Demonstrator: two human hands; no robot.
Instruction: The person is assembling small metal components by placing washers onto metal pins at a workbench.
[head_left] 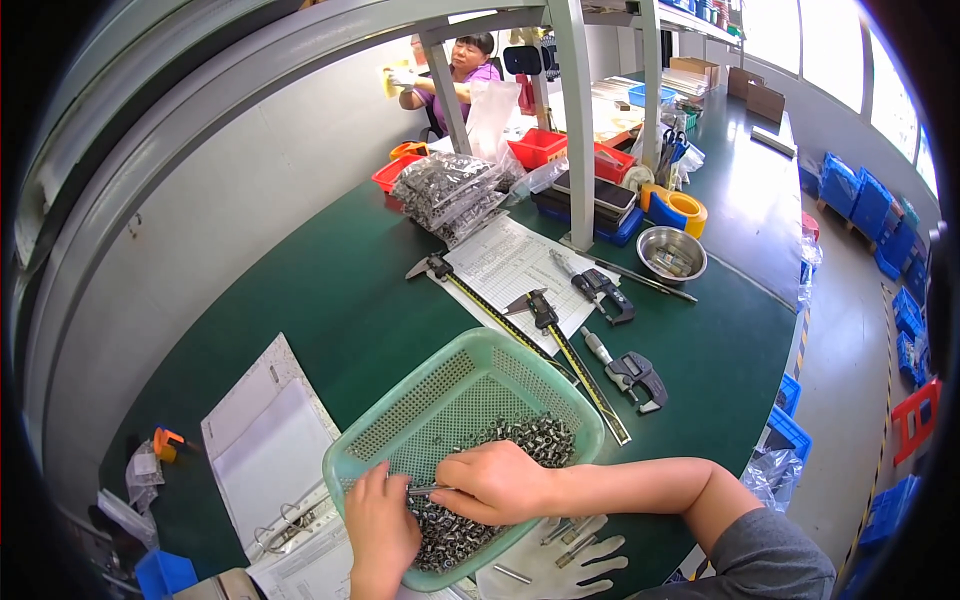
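A pale green perforated plastic basket (362,432) holds a heap of small shiny metal parts (540,436). Over its near end, a thin metal rod (425,491) spans the gap between my two hands. My right hand (495,482) is closed with its fingers pinched on the rod. At the basket's left rim, my left hand (383,520) has its fingers bent around the rod's other end. A white glove (592,574) lies beside the basket, with several metal pins (512,573) on and by it.
Calipers (548,318), micrometers (632,376) and a printed sheet (505,268) lie beyond the basket. An open ring binder (265,440) is at left. Bagged metal parts (450,190), a steel bowl (671,254) and a shelf post (578,130) stand farther back. A person (468,70) sits across.
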